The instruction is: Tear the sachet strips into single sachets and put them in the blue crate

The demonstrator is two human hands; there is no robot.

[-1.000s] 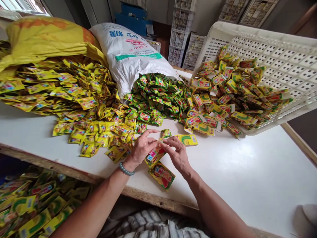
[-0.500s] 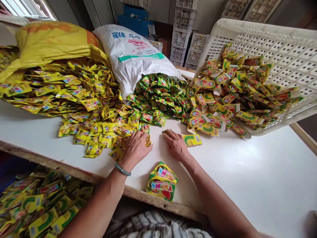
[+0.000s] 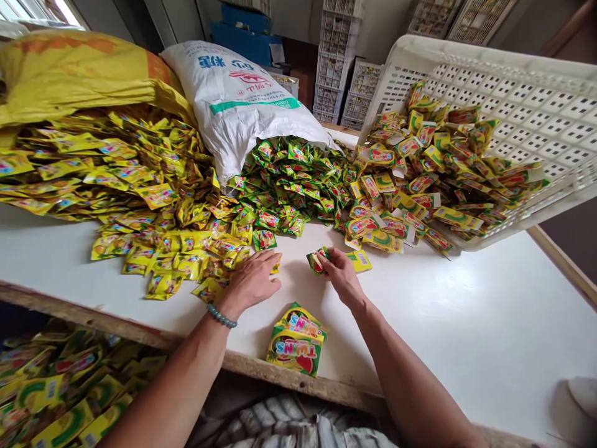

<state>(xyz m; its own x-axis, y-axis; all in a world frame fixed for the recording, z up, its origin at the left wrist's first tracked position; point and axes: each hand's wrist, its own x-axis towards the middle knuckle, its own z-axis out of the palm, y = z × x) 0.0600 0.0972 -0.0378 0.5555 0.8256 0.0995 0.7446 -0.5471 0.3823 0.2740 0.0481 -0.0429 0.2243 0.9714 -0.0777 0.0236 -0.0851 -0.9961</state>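
1. Green packet [image 3: 313, 260]: just one is up in a hand, above the middle of the table [image 3: 466, 323], well in from the front edge. Plenty more like it further back.
2. Hands: two. The right hand [image 3: 344, 277] has that packet pinched between thumb and fingers. The left hand [image 3: 249, 283] is palm down with the thumb spread away from the fingers, over a yellow packet [image 3: 276, 265]. Most of that one's covered, so I can't tell if it's gripped. One bracelet [image 3: 221, 316] on that wrist.
3. Finished-looking "TWINS" boxes near the front edge: two showing, a front box [image 3: 295, 353] overlapping a rear box [image 3: 302, 322].
4. One flat box [image 3: 362, 261] just beyond the right hand, partly hidden by it.
5. Sacks: two. Yellow sack [image 3: 84, 59] at the back left corner, white sack [image 3: 233, 78] along the back edge. Yellow heap [image 3: 93, 171] and green heap [image 3: 298, 180] at their mouths, way too many to count.
6. One crate [image 3: 536, 93], tipped over by the back right corner, box pile [image 3: 415, 171] spilling out, also uncountable.
7. Below the front edge, left side: lower pile [image 3: 60, 392] of boxes, no chance of counting.
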